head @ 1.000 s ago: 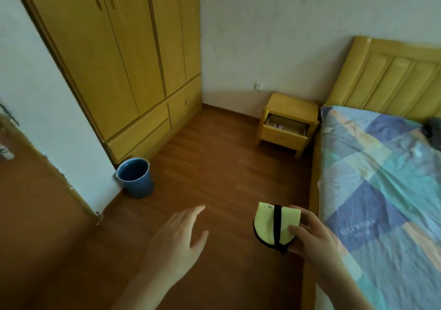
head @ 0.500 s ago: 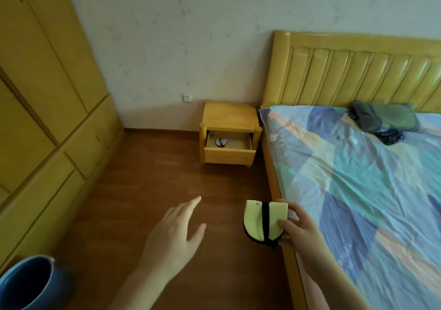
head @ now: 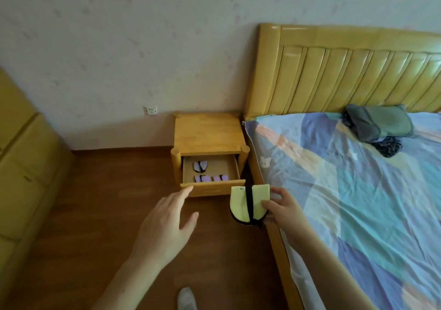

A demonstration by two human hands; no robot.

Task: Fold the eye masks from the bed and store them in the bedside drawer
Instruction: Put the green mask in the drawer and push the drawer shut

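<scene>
1. Bedroom: wood floor [head: 90, 214], pale wall, yellow wardrobe [head: 21, 166] at left, bed [head: 358, 202] with patchwork sheet at right, nightstand [head: 207, 134] between wall and bed frame.
2. Drawer [head: 211, 189] of the nightstand is pulled out. 3 folded purple masks [head: 201, 165] lie inside: 1 at the back left, 2 along the front edge.
3. Right hand [head: 284, 208] pinches a folded yellow mask [head: 248, 205] by its right edge, thumb on the front, fingers behind. Black strap runs down the middle. The mask hangs in the air above the floor, just beside the bed frame and near the drawer's front right corner, not yet over it.
4. Left hand [head: 167, 223] holds nothing, fingers straight and spread, palm down, fingertips close to the drawer's front left edge. Cannot tell if they touch it.
5. Hands are apart.
6. Step in hand, as I judge it: folding of this mask is done, it is being carried for storing.
7. Next move calls for getting the mask over the open drawer and setting it flat in the free space at the right or back, without the fold springing open or disturbing the 3 already there.
8. Dark bundle of cloth [head: 379, 128] sits near the headboard [head: 346, 71]; cannot tell if it has more masks in it.
9. White shoe toe [head: 187, 299] at bottom edge.
</scene>
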